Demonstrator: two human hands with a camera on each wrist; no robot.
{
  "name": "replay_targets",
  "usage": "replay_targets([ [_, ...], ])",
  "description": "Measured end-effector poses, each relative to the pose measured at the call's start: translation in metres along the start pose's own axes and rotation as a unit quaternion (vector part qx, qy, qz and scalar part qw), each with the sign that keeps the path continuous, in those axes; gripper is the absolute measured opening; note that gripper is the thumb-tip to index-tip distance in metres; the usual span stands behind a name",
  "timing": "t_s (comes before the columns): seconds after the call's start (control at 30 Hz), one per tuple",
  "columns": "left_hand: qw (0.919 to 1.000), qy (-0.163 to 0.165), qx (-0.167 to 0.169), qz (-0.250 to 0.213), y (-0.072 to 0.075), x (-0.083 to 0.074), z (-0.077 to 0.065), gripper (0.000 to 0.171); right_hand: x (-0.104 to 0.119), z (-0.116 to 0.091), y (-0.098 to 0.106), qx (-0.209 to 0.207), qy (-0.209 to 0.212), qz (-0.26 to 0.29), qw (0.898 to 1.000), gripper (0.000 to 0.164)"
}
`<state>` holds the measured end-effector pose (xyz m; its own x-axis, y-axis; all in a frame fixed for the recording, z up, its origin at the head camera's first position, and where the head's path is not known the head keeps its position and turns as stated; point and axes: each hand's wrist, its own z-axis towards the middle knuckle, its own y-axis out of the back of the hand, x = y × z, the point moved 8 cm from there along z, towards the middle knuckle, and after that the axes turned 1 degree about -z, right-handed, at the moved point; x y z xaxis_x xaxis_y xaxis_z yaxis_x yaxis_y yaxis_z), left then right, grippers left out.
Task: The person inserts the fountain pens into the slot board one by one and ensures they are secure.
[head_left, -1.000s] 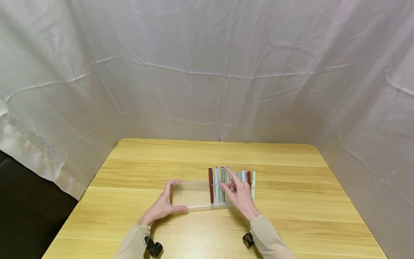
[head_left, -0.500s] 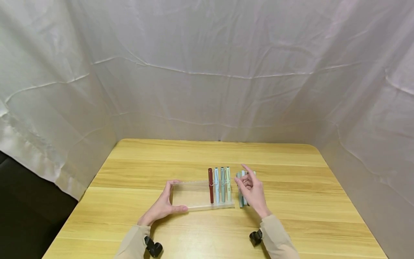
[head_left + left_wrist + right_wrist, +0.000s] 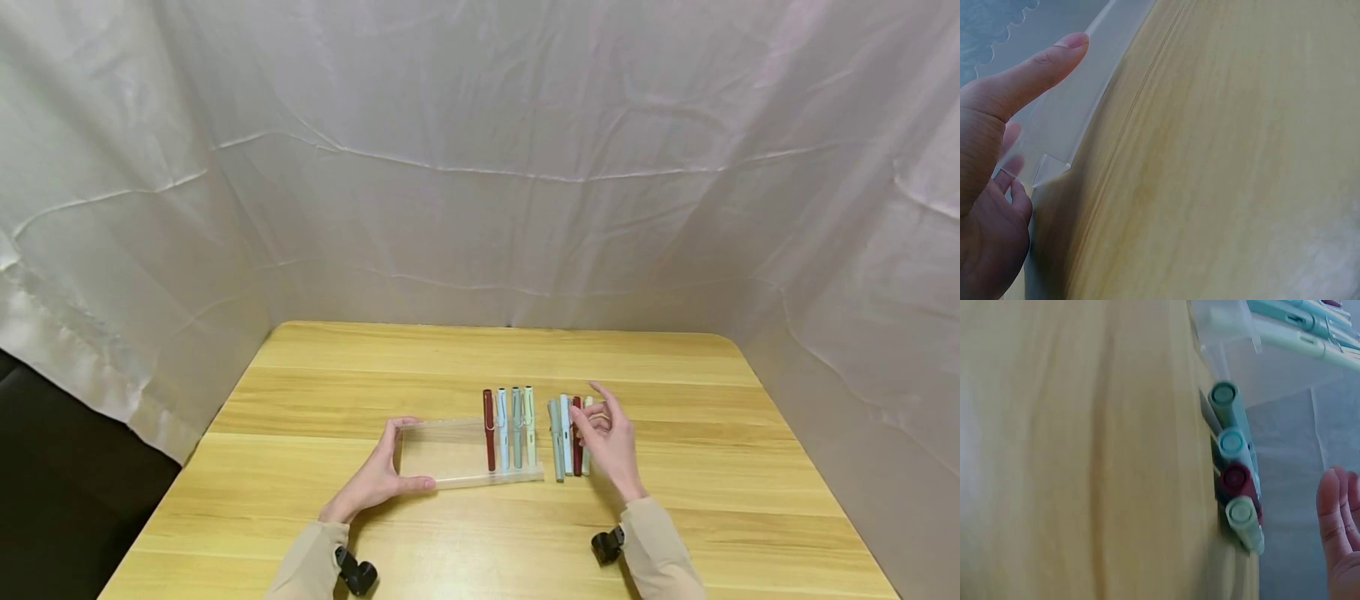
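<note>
My left hand (image 3: 382,467) grips the left end of a clear plastic pen stand (image 3: 442,454), thumb along its front edge. In the left wrist view the thumb (image 3: 1047,72) lies over the stand's clear plastic (image 3: 1075,112). On the stand's right part lie a dark red pen (image 3: 489,433), a light blue pen (image 3: 502,433), a grey-green pen (image 3: 517,433) and a pale green pen (image 3: 530,433), side by side. My right hand (image 3: 611,446) hovers over a second row of pens, fingers loosely extended, holding nothing. In the right wrist view its fingers (image 3: 1332,519) stand apart from the pens.
Right of the stand, on the wooden table (image 3: 697,467), lie a grey-green pen (image 3: 557,442), a light blue pen (image 3: 566,437), a dark red pen (image 3: 577,458) and a pale green pen (image 3: 1241,512). A pale curtain (image 3: 495,208) hangs behind the table.
My right hand has moved right, away from the stand's pens to over the loose row, uncovering the stand's pale green pen. The left hand and the stand have stayed put.
</note>
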<state>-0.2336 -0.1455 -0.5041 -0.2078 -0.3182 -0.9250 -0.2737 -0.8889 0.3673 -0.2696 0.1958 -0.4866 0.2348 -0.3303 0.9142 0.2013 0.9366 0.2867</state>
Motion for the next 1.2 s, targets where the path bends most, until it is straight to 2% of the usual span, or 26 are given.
replay_targets([
  [0.07,1.0,-0.001,0.0,0.0,0.0,0.0,0.0,0.091,-0.004,0.0,0.002,0.01,-0.033,-0.004,0.999,0.056],
  [0.17,1.0,0.0,0.0,0.0,0.0,0.0,0.0,0.091,-0.009,0.001,0.004,0.025,-0.058,-0.004,0.998,0.058],
  [0.37,1.0,-0.001,0.002,-0.001,0.0,0.0,0.0,0.091,-0.016,0.003,0.01,0.031,-0.077,-0.006,0.997,0.058],
  [0.7,1.0,-0.003,0.002,0.003,0.0,-0.001,0.0,0.091,-0.031,0.004,0.013,0.062,-0.121,-0.053,0.989,0.064],
  [0.83,1.0,-0.003,0.001,0.002,0.0,-0.001,0.0,0.091,-0.036,0.005,0.012,0.082,-0.132,-0.069,0.985,0.065],
  [1.2,1.0,-0.004,0.002,-0.003,0.0,0.0,-0.001,0.091,-0.045,0.008,0.011,0.128,-0.126,-0.107,0.978,0.067],
])
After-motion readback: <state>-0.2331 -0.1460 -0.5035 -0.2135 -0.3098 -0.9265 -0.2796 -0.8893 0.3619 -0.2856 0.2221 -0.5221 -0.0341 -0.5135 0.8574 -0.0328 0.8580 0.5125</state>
